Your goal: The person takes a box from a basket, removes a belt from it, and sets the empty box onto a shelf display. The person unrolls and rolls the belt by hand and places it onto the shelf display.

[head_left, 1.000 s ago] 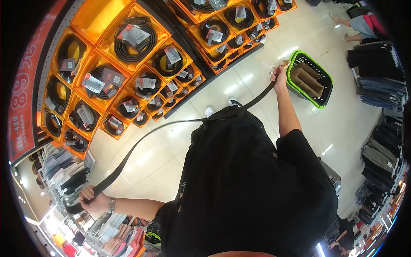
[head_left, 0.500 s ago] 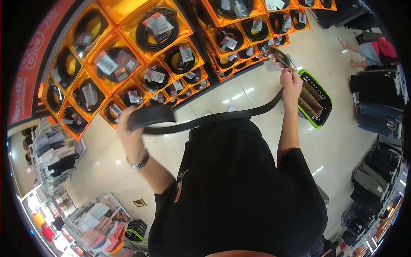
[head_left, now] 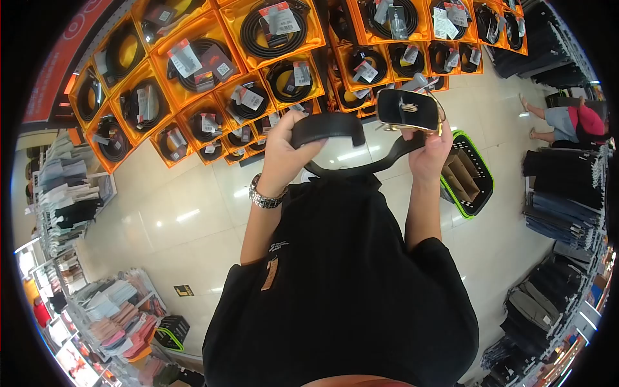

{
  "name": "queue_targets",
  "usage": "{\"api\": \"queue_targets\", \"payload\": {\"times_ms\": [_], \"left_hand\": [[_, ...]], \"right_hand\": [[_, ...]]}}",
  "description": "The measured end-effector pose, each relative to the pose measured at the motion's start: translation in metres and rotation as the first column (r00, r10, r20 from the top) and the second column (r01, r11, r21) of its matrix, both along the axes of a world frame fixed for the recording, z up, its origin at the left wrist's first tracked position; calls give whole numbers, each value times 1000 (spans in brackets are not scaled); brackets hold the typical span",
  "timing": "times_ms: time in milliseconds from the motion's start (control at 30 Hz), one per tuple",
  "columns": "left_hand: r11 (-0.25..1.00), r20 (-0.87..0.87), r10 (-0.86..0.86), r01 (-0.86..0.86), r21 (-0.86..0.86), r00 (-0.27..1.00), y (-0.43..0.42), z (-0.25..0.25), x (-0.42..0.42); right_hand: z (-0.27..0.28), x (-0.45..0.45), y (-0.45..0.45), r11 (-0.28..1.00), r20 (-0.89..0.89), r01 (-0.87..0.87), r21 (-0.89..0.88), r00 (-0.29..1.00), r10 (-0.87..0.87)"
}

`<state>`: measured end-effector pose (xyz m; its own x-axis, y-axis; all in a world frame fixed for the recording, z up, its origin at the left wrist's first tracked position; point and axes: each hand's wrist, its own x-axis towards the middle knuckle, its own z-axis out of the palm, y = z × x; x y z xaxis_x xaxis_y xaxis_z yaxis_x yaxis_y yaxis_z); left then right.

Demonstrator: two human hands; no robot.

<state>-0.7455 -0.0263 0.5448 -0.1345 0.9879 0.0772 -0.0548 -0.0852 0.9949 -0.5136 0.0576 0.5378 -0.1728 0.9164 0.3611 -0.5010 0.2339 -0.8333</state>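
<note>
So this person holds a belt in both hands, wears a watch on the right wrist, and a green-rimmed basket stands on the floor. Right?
Not quite: the head view shows the watch on the left wrist. Otherwise, yes: the left hand and right hand both hold the belt, and the green-rimmed basket stands on the floor.

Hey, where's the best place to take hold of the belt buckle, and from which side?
The belt buckle is probably best pinched by its gold-coloured rim, coming from the person's side, where the right hand is. Its broad, glossy dark face is turned toward the camera, so a rim grip should leave that face uncovered.
</note>
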Motion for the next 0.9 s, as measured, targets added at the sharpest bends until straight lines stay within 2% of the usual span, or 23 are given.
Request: {"api": "queue_targets", "payload": {"times_ms": [33, 100, 167, 300, 367, 433, 500, 533, 567, 633, 700, 767, 800, 833, 867, 900], "left_hand": [[999, 60, -33, 35, -40, 998, -1, 5, 2], [996, 89, -87, 85, 26, 992, 0, -5, 1], [978, 249, -206, 191, 83, 946, 0, -9, -4], [982, 271, -183, 163, 95, 945, -2, -8, -8], [986, 315, -161, 140, 90, 935, -4, -10, -11], [950, 449, -277, 172, 261, 850, -2, -9, -10], [935, 465, -311, 180, 304, 829, -1, -10, -6], [938, 484, -283, 134, 319, 828, -1, -11, -3], [939, 503, -255, 87, 333, 826, -1, -12, -1], [925, 481, -288, 111, 363, 828, 2, -13, 0], [927, 352, -309, 197, 318, 884, 3, -9, 0], [917, 288, -323, 223, 331, 901, 4, -17, -2], [935, 226, -301, 241, 259, 926, 2, -17, -6], [950, 161, -283, 252, 186, 946, 1, -16, -8], [970, 135, -212, 192, 145, 968, 1, -13, -6], [970, 136, -214, 194, 147, 967, 0, -10, -8]], "right_hand": [[5, -2, -1, 1000, 2, -4, 2, 1000, 4], [13, -5, -3, 999, -41, -1, -47, 999, 0], [13, -6, -2, 999, -30, 16, -51, 999, -17], [9, -9, -4, 996, -60, 11, -89, 998, -16], [13, -18, -12, 977, -211, -109, -185, 975, 69], [9, -26, -18, 958, -254, -137, -254, 965, 71], [9, -39, -25, 938, -196, -89, -334, 980, 23], [5, -39, -24, 940, -155, -163, -299, 980, 121], [6, -46, -31, 929, -166, -137, -343, 983, 84], [10, -53, -39, 925, -137, -116, -362, 988, 70], [10, -55, -44, 925, -160, -150, -350, 982, 99], [8, -54, -44, 902, -247, -186, -390, 965, 93], [17, -57, -44, 897, -111, -12, -441, 993, -41], [23, -56, -42, 902, -128, 30, -431, 987, -94], [23, -51, -38, 921, -165, -7, -390, 984, -62], [23, -45, -33, 937, -200, -44, -348, 979, -28]]}}
